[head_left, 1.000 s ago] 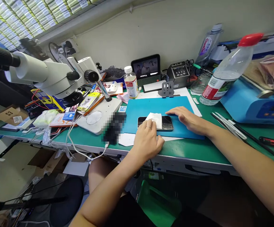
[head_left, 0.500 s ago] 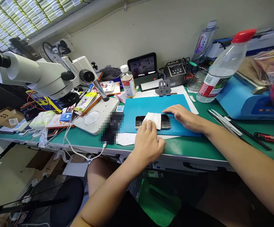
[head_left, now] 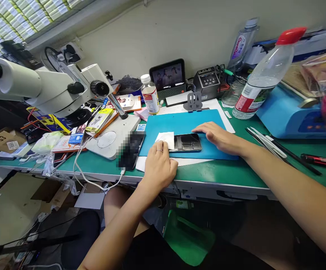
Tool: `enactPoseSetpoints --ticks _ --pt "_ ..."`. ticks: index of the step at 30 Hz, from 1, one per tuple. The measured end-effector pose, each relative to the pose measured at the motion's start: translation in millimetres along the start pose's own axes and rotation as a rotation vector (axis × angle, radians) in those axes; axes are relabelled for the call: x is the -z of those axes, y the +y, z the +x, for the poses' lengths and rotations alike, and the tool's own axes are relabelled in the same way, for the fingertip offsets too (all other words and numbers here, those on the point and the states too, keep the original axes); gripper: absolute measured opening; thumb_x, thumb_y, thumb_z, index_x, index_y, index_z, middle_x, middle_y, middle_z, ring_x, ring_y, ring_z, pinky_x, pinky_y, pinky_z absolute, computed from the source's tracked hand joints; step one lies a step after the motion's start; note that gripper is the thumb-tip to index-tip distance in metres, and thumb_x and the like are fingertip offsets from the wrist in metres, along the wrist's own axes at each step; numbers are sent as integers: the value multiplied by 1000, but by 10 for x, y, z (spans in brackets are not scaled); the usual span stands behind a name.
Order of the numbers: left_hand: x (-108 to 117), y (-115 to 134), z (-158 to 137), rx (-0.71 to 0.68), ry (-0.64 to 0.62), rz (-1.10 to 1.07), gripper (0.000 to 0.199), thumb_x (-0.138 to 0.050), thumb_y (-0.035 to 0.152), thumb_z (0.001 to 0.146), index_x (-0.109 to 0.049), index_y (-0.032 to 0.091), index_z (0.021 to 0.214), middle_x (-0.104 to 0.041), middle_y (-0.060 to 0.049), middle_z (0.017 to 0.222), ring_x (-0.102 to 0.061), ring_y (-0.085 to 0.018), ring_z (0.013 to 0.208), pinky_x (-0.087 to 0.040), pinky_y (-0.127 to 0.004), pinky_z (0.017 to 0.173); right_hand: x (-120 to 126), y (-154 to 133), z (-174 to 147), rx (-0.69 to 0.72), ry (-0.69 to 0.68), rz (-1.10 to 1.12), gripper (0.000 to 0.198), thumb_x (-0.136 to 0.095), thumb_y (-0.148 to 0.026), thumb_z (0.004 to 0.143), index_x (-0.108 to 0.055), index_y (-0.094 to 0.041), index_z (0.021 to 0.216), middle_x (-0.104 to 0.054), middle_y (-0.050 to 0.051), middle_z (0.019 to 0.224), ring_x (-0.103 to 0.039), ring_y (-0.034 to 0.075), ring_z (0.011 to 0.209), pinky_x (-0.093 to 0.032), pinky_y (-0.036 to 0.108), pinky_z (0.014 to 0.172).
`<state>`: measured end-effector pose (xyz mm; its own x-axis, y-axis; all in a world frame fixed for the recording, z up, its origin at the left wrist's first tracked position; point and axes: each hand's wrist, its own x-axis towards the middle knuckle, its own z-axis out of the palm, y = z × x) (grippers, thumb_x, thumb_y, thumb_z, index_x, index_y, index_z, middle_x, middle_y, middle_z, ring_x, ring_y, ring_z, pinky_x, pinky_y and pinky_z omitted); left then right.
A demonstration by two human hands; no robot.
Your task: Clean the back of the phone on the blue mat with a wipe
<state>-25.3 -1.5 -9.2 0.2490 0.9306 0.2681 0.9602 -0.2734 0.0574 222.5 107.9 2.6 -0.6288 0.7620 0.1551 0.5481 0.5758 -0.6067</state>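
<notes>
A smartphone lies flat on the blue mat, its glossy dark face up and reflecting light. My left hand, with a ring on one finger, presses a folded white wipe on the phone's left end, which the wipe covers. Its fingertips are together on the cloth. My right hand rests at the phone's right end, fingers stretched out and holding nothing; whether its fingertips touch the phone I cannot tell.
Left of the mat lies another dark phone, partly blurred, beside a microscope. A small bottle and a video screen stand behind. On the right are a red-capped bottle, tweezers and a red pen-like tool.
My left hand has slid the wipe leftward along the phone, uncovering its middle and right part. My right hand has stayed almost in place. The view has shifted slightly.
</notes>
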Motion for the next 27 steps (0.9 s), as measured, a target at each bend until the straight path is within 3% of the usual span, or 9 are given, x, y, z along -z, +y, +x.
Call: enactPoseSetpoints --ticks 8,12,16,21,24,27 --pt "-112 312 406 -31 27 -21 35 -47 25 90 -55 6 117 -59 -21 122 -53 -34 114 -43 -44 98 -27 38 6 2 30 5 106 -5 -93 77 -70 -26 126 -68 14 127 -52 41 126 -37 58 111" --pt "-63 317 298 -51 20 -45 31 -46 22 88 -57 8 114 -61 -19 117 -54 -33 110 -45 -43 96 -50 101 9 24 63 5 105 -5 -92 78 -70 -25 126 -67 14 129 -51 41 128 -36 58 113" --pt "-39 305 173 -85 34 -58 39 -47 21 87 -53 6 123 -58 -21 124 -52 -34 115 -44 -43 97 -63 145 14 32 46 -3 104 -4 -91 79 -68 -25 127 -67 14 129 -51 40 127 -36 58 113" --pt "-71 259 481 -78 -22 -61 28 -44 25 91 -60 9 108 -64 -18 112 -56 -32 111 -44 -42 99 -79 217 5 56 54 -18 100 -6 -89 82 -68 -25 128 -66 13 130 -51 40 126 -35 58 113" --pt "-67 106 469 -88 -29 -75 36 -41 23 92 -59 5 119 -62 -22 128 -54 -33 123 -42 -43 106 -78 228 -2 72 37 -33 98 -8 -88 82 -68 -26 128 -66 13 130 -52 40 125 -35 59 112" --pt "-31 -83 158 -86 -28 -84 51 -36 21 94 -46 2 140 -43 -23 154 -39 -32 144 -34 -45 117 -76 205 -6 70 37 -26 97 -8 -87 83 -66 -27 130 -66 13 131 -50 40 128 -35 60 112"
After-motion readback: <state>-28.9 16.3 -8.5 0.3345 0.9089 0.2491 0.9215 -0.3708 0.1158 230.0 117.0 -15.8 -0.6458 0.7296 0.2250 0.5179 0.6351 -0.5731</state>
